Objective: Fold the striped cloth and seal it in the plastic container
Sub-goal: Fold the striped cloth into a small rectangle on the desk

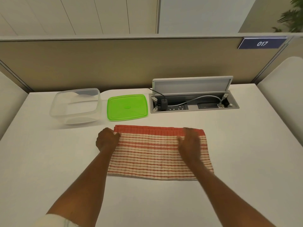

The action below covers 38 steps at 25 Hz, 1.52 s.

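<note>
Two bare forearms run up from the bottom edge, ending in the bare left hand (107, 139) and the motion-blurred bare right hand (189, 141), with a pale cream fabric sleeve cuff (57, 221) at the left elbow.

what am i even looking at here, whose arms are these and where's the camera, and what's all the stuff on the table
There is no machine here. A person wears a camera on their head, looking forward and down, so the two bare arms reaching in from the bottom are their own.

On the white table lies a red and cream striped cloth, spread as a flat rectangle. The left hand is curled at the cloth's far left corner and seems to pinch it. The right hand is blurred, over the cloth's right part; whether it grips anything cannot be told.

Behind the cloth sit a clear plastic container, open, and beside it, to its right, a flat green plastic lid. Further right is an open grey cable box set into the table, with plugs and cables.
</note>
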### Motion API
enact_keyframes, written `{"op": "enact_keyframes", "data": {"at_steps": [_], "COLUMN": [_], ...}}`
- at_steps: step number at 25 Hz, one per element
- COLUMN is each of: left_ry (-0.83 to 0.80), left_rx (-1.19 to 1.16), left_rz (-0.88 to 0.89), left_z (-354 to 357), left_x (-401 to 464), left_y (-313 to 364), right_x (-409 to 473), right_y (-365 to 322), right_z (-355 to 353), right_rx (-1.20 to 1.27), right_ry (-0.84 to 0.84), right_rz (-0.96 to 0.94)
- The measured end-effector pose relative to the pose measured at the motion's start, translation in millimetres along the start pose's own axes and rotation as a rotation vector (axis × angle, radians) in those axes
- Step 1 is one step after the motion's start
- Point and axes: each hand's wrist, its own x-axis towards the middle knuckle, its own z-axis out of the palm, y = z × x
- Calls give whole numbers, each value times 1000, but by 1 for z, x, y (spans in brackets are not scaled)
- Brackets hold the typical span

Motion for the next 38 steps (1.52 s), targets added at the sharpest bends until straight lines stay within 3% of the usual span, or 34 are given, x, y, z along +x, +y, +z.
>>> {"op": "enact_keyframes", "data": {"at_steps": [4,9,14,18,22,30,38], "left_ry": [-120,-188,-196,-99,-41,-32,-132], "left_rx": [-43,-111,-167,-283,-393,-555,-526], "left_rz": [-52,-61,-41,-8,58,186,383], "left_z": [-7,-16,-25,-33,-42,-41,20], "left_x": [-3,-10,-17,-27,-33,-71,-134], "left_y": [-2,-16,-46,-55,-47,34,133], "right_x": [-75,-131,-160,-177,-177,-149,-120], "right_y": [-97,-155,-158,-155,-160,-125,-29], "right_z": [41,79,90,85,69,8,-39], "right_rx": [187,-24,-223,-201,-21,645,879], "right_ry": [-344,-543,-475,-343,-274,-243,-172], "right_rz": [-277,-416,-530,-609,-506,137,516]}}
